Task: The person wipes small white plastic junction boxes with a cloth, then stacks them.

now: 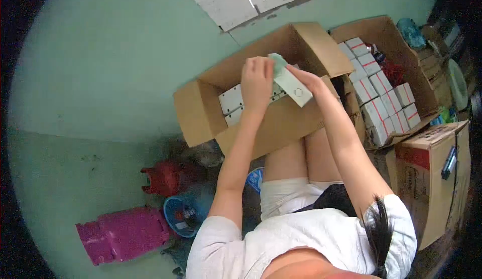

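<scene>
My right hand (309,81) grasps a slim white box (295,89); my left hand (258,78) is by its far end, beside a pale green piece (277,64), though blur keeps me from telling whether those fingers grip. The box's long axis slants from between my hands toward my right forearm. Beneath, an open carton (191,116) holds white boxes (231,99); to the right, a second carton (376,32) holds red-striped packs (390,102).

Both arms (346,146) extended forward, left hand (257,85) with bent fingers (259,65), right hand (305,80) close beside it
</scene>
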`<state>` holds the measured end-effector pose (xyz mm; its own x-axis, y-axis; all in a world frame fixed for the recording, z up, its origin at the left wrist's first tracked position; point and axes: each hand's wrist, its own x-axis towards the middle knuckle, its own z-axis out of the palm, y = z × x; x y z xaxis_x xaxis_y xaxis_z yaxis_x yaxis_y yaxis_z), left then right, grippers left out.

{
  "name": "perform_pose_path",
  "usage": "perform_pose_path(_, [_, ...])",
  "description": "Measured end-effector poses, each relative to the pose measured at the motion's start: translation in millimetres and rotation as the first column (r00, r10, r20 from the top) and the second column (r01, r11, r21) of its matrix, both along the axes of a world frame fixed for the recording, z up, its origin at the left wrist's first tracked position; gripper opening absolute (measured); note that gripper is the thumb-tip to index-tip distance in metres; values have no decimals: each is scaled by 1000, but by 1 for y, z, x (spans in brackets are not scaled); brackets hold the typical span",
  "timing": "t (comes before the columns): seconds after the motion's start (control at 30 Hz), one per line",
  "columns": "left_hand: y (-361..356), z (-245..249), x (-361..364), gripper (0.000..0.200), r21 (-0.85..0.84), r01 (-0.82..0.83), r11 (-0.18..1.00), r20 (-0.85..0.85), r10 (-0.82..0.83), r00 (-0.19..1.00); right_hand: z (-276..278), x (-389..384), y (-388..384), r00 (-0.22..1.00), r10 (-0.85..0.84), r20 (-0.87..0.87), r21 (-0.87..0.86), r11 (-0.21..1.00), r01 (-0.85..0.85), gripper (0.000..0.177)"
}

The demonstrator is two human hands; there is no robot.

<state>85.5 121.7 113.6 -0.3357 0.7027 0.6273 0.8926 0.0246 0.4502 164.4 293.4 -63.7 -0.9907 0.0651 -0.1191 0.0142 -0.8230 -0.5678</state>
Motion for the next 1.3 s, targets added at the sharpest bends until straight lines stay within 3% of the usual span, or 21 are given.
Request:
perform_pose_path(0.07, [-7, -5, 14, 19, 18, 42, 999, -58, -41, 997, 27, 11, -8, 999, 18, -46, -111, 994, -23, 51])
perform_pose_path(0.1, [-23, -12, 31, 18, -120, 143, 982, -84, -153, 985, 57, 6, -25, 981, -113, 159, -167, 976, 140, 48])
perform_pose_path(0.17, [-31, -18, 34, 18, -271, 238, 933, -83, -269, 960, 55, 1, -21, 977, -106, 183, -64, 991, 119, 48])
perform_pose_path(0.23, [-26, -11, 14, 16, -163, 163, 973, -81, -178, 981, 46, 5, -17, 949, -81, 304, 137, 990, 40, 46])
perform_pose_path(0.27, [-24, -4, 3, 16, -178, 160, 971, -70, -175, 982, 23, 3, -13, 966, -112, 234, 180, 981, 70, 46])
perform_pose_path(0.37, [-22, 4, -24, 15, -174, -18, 985, -75, 5, 997, 45, 9, -19, 983, -4, 186, 235, 971, -41, 45])
perform_pose_path(0.43, [-32, -9, -31, 17, -399, 54, 915, -156, -125, 980, 56, 11, -23, 990, 26, 140, 224, 973, -57, 49])
perform_pose_path(0.6, [-62, -54, -6, 16, -432, 307, 848, -197, -421, 885, 60, 7, -26, 989, 62, 131, 269, 958, -96, 50])
perform_pose_path(0.67, [-62, -62, -23, 12, -294, 253, 922, -359, -351, 865, 65, 7, -26, 982, 55, 183, 291, 951, -108, 50])
perform_pose_path(0.7, [-59, -63, -31, 12, -302, 250, 920, -346, -350, 871, 74, 9, -28, 979, 70, 190, 288, 949, -124, 53])
perform_pose_path(0.77, [-44, -54, -44, 10, -220, -45, 975, -202, 0, 979, 75, 7, -28, 967, 118, 227, 276, 944, -180, 56])
perform_pose_path(0.8, [-45, -56, -43, 10, -219, -42, 975, -201, -3, 979, 69, 6, -27, 967, 115, 227, 277, 944, -178, 56])
perform_pose_path(0.87, [-51, -67, -36, 11, -250, 72, 966, -350, -159, 923, 65, 6, -24, 971, 134, 196, 297, 936, -189, 54])
perform_pose_path(0.9, [-59, -74, -27, 10, -265, 229, 937, -217, -289, 932, 63, 5, -22, 972, 128, 199, 297, 937, -184, 54])
perform_pose_path(1.0, [-80, -70, -5, 10, -299, 395, 869, -298, -479, 826, 55, 4, -19, 960, 132, 248, 289, 936, -203, 51])
perform_pose_path(1.07, [-76, -69, -15, 8, -316, 336, 887, -321, -433, 842, 54, 2, -24, 981, 84, 176, 295, 946, -134, 50])
perform_pose_path(1.13, [-59, -77, -35, 7, -216, 63, 974, -307, -129, 943, 58, 3, -27, 977, 153, 148, 272, 944, -189, 51])
perform_pose_path(1.17, [-53, -76, -36, 7, -216, 56, 975, -302, -121, 946, 60, 2, -27, 969, 139, 203, 294, 935, -196, 52])
perform_pose_path(1.23, [-43, -72, -36, 12, -141, -188, 972, -190, 160, 969, 54, 0, -23, 964, 134, 229, 280, 940, -197, 52])
perform_pose_path(1.27, [-45, -75, -27, 12, -140, -188, 972, -189, 160, 969, 60, 2, -25, 964, 133, 229, 281, 939, -197, 52])
perform_pose_path(1.3, [-52, -82, -14, 12, -195, -3, 981, -219, -41, 975, 67, 5, -26, 961, 150, 232, 334, 916, -223, 51])
